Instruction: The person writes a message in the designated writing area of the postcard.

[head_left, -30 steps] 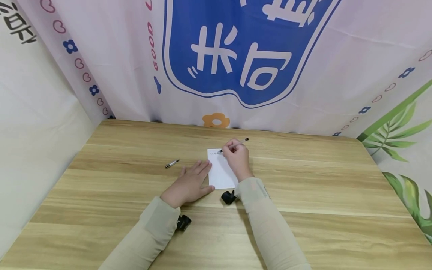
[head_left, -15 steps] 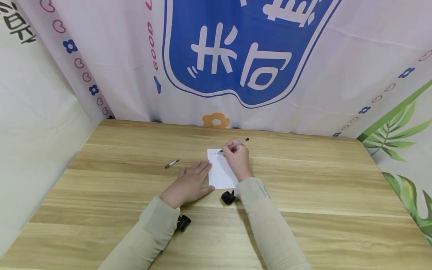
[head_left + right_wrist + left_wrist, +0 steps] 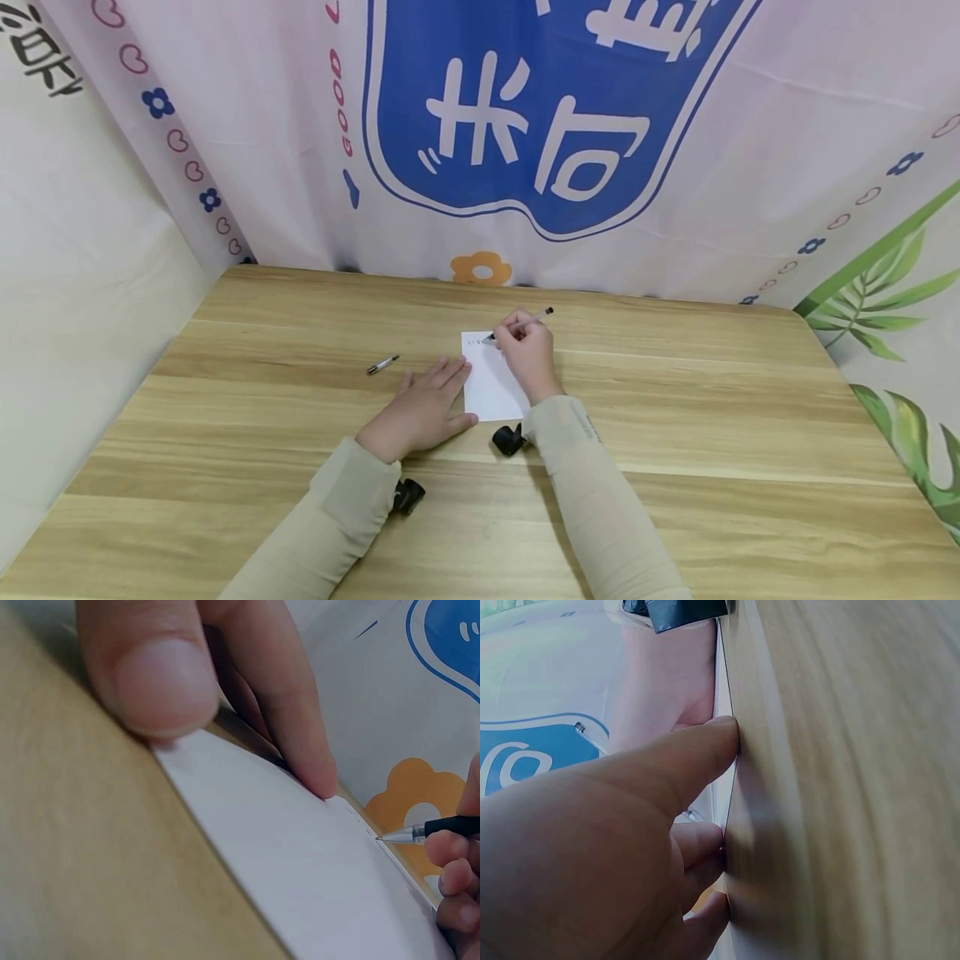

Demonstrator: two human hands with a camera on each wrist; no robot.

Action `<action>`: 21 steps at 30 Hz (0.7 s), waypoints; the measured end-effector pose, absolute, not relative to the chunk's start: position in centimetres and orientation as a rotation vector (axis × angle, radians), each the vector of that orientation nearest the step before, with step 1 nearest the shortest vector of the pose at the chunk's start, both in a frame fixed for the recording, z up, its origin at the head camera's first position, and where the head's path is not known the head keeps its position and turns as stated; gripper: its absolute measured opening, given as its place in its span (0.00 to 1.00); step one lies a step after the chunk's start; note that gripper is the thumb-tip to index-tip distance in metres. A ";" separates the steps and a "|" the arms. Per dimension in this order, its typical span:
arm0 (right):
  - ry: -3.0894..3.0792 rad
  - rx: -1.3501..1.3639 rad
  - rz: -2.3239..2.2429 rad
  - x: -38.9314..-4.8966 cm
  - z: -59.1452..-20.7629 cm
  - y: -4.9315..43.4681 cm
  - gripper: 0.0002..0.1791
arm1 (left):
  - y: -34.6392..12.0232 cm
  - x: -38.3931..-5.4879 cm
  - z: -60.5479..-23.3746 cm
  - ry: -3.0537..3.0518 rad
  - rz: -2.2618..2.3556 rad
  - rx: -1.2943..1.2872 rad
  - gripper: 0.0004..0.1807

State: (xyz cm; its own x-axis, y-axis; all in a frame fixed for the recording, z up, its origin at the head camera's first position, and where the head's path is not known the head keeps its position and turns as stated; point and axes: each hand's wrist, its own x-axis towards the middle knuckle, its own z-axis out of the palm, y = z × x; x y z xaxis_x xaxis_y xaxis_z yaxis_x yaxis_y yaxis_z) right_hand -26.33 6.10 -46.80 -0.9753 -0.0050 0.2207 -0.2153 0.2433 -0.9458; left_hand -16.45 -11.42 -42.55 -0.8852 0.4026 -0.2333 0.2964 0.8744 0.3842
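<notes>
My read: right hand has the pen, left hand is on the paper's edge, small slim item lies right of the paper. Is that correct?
The side is wrong: the head view shows the small slim item left of the paper. The rest stands: right hand has the pen, left hand on the paper's edge.

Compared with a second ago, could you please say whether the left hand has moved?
No; against the orange flower, the left hand shows no shift in the head view.
</notes>
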 end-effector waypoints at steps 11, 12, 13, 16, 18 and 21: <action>-2.360 0.227 1.784 -26.4 -46.9 6.2 0.07 | -11.4 -16.5 -42.6 2.733 0.493 0.519 0.41; -2.360 0.227 1.779 -26.4 -46.9 6.2 0.07 | -11.4 -16.5 -42.7 2.733 0.492 0.516 0.41; -2.359 0.224 1.777 -26.4 -46.9 6.1 0.07 | -11.4 -16.5 -42.7 2.732 0.491 0.514 0.41; -2.354 0.214 1.766 -26.4 -46.9 6.1 0.07 | -11.3 -16.5 -42.7 2.732 0.487 0.512 0.41; -2.349 0.209 1.762 -26.3 -46.9 6.1 0.07 | -11.3 -16.5 -42.6 2.733 0.488 0.512 0.41; -2.340 0.206 1.753 -26.4 -46.9 6.1 0.07 | -11.3 -16.5 -42.6 2.737 0.491 0.516 0.41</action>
